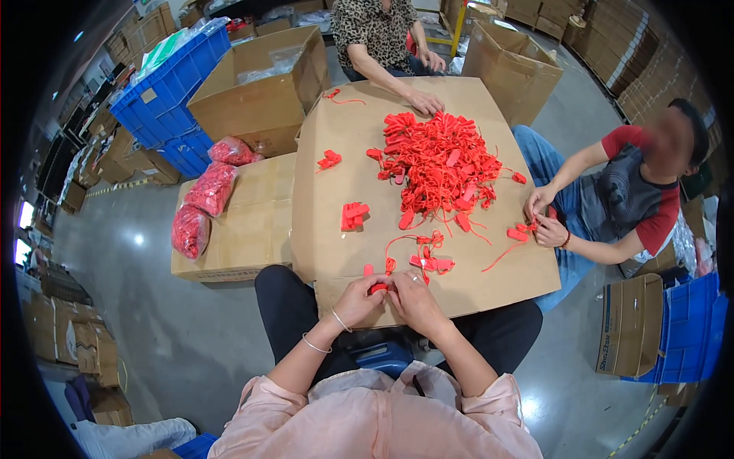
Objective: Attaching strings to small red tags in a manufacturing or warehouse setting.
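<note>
On cam I see L hand [359, 303] & R hand [417, 303] pinching red pc. [378, 288] at bench [336, 249] edge; red corded pile [443, 164] fwd.

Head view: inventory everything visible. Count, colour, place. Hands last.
Cardboard-covered tabletop: 1, brown, centre
Heap of corded plastic pieces: 1, red, tabletop's far half; pieces uncountable
Small plastic-piece clusters: 2, red, tabletop's left side
Loose corded pieces: several, red, before the hands
Filled transparent bags: 3, red contents, on closed box
Closed cardboard box: 1, brown, left
Open-topped cardboard boxes: at least 3, brown, far left, far right, right
Plastic crates: several, blue, left and right
Co-workers: 2, leopard-print top far side, red-and-grey right
Floor: 1, grey, all around
Sleeves: 2, pink, bottom
Left hand: 1, bare, near edge, pinching small red piece
Right hand: 1, bare, beside it; grip unclear
</note>
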`<state>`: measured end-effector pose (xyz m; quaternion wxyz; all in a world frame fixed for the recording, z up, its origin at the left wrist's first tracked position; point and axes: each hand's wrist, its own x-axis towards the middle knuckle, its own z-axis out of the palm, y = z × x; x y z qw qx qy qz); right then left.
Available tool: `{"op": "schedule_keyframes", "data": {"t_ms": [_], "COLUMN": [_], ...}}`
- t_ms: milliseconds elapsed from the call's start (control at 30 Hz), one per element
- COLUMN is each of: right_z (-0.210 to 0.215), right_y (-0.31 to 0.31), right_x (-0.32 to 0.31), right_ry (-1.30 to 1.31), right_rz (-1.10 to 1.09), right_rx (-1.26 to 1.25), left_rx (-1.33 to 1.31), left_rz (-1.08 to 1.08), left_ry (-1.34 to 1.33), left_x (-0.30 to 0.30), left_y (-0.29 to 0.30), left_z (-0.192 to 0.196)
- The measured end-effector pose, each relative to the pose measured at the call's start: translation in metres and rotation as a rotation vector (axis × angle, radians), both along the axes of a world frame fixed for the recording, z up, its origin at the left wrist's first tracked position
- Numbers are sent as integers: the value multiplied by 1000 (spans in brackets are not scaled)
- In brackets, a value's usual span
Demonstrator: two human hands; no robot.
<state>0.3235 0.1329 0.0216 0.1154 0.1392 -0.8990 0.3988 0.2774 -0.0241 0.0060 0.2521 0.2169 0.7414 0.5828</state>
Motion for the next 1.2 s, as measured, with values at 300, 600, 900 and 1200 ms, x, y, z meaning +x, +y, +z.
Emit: {"op": "schedule_keyframes", "data": {"t_ms": [300, 600, 900, 1200], "right_z": [1, 2, 17, 31], "right_y": [3, 3, 3, 0], "right_x": [3, 1, -2, 0], "right_ry": [-31, 14, 16, 65], "right_rz": [-18, -4, 71, 148], "right_rx": [-40, 8, 198, -46], "left_rx": [140, 64, -184, -126], "left_rz": [13, 41, -4, -86], "left_ry": [-255, -129, 291, 385], "left_x": [2, 0, 2, -11], "left_y": [1, 2, 5, -1], "left_z": [4, -10, 9, 26]}}
